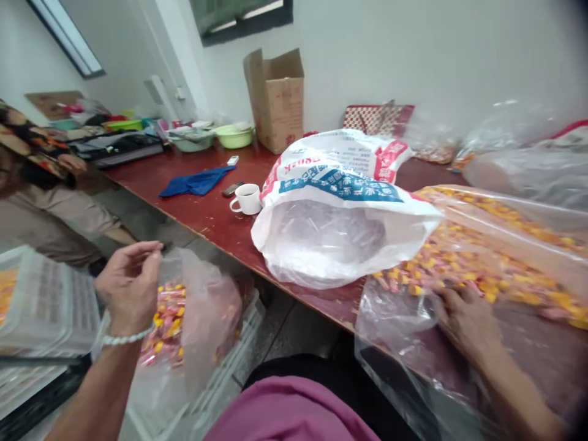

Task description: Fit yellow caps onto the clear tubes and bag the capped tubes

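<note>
My left hand (131, 282), with a pale bead bracelet at the wrist, is raised beside a clear plastic bag (206, 306) of pink and yellow pieces in a white crate. Its thumb and fingers are pinched together at the bag's upper edge; what they hold is too small to make out. My right hand (463, 315) reaches into a large clear bag (399, 312) on the red table, fingertips at the pile of pink and yellow pieces (491, 260). Those fingertips are partly hidden. A white printed sack (340, 190) lies between the hands, its mouth facing me, with clear pieces inside.
The red table (206, 226) holds a white cup (245, 199), blue cloth (197, 182), a cardboard box (285, 104) and basins (234, 136). White crates (46, 300) stand at left, near a seated person (50, 208). More plastic bags (514, 174) lie back right.
</note>
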`<state>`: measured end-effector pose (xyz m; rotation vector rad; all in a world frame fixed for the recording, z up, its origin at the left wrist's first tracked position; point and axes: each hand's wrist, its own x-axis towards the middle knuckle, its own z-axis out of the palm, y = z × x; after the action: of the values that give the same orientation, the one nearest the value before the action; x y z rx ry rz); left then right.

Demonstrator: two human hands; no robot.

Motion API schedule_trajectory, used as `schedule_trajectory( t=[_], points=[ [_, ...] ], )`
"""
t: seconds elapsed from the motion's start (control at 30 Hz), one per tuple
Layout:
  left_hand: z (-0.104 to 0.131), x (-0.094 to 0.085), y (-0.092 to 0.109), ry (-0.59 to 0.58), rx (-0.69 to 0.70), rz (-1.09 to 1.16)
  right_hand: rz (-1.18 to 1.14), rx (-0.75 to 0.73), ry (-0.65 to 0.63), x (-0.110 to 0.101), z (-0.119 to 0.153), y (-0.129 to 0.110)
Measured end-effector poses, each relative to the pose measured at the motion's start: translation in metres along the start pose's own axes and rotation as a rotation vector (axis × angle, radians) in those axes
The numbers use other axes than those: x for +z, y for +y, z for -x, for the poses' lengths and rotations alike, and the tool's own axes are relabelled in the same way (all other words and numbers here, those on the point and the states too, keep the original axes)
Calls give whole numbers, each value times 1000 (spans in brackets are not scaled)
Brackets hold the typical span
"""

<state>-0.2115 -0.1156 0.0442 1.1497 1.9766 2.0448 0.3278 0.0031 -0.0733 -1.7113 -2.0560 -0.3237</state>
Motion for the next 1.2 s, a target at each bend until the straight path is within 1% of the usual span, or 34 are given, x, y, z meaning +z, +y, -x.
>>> schedule_trajectory(
  t=[0.03, 0.1, 0.17, 0.2, 0.23, 0.27, 0.33, 0.4, 0.47, 0.53, 0.6, 0.67, 0.7, 0.73, 0.77, 0.8, 0.87, 0.9, 0.93, 0.97, 1.0, 1.03, 1.1, 1.2],
  points=[
    [6, 17, 14, -81, 110, -32, 8, 4, -12, 1, 2, 1],
    [20, 62, 35, -339, 283, -124, 1, 18, -34, 1, 7, 2],
    [29, 115, 43, -666, 387, -230, -11, 73, -24, 0, 15, 3],
    [32, 143, 42, -756, 420, -279, -16, 110, -15, -1, 20, 4],
    [32, 170, 39, -800, 429, -336, -18, 148, -6, -3, 25, 4],
    [32, 195, 34, -819, 400, -399, -18, 180, 1, -5, 30, 5],
    [30, 237, 23, -789, 334, -459, -26, 198, 6, -9, 40, 5],
    [29, 265, 13, -741, 257, -480, -55, 178, 5, -12, 47, 4],
    [30, 281, 6, -705, 179, -481, -111, 157, 0, -15, 50, 3],
    [31, 287, 5, -674, 109, -453, -178, 177, -1, -20, 51, 1],
    [34, 285, 8, -642, 58, -388, -256, 292, 26, -29, 52, -5],
    [40, 274, 16, -642, 15, -285, -359, 508, 92, -42, 52, -19],
    [45, 267, 20, -660, 4, -234, -440, 611, 126, -51, 52, -30],
    [53, 257, 25, -698, -24, -163, -538, 690, 154, -60, 51, -43],
    [61, 247, 30, -759, -88, -58, -660, 721, 173, -69, 50, -60],
    [72, 236, 35, -835, -196, 78, -809, 681, 161, -77, 48, -78],
    [95, 213, 43, -987, -513, 386, -989, 550, 171, -88, 41, -114],
    [107, 203, 47, -1047, -673, 523, -1026, 462, 181, -91, 37, -130],
    [118, 193, 50, -1093, -802, 622, -1047, 387, 177, -91, 33, -144],
    [129, 185, 52, -1132, -879, 673, -1060, 333, 167, -89, 31, -155],
    [138, 177, 54, -1165, -916, 699, -1072, 298, 146, -86, 29, -162],
    [146, 171, 56, -1201, -921, 706, -1094, 291, 120, -83, 29, -167],
    [157, 163, 58, -1295, -876, 677, -1162, 324, 63, -78, 32, -170],
    [162, 156, 61, -1482, -813, 642, -1213, 347, -13, -78, 35, -166]
  ],
)
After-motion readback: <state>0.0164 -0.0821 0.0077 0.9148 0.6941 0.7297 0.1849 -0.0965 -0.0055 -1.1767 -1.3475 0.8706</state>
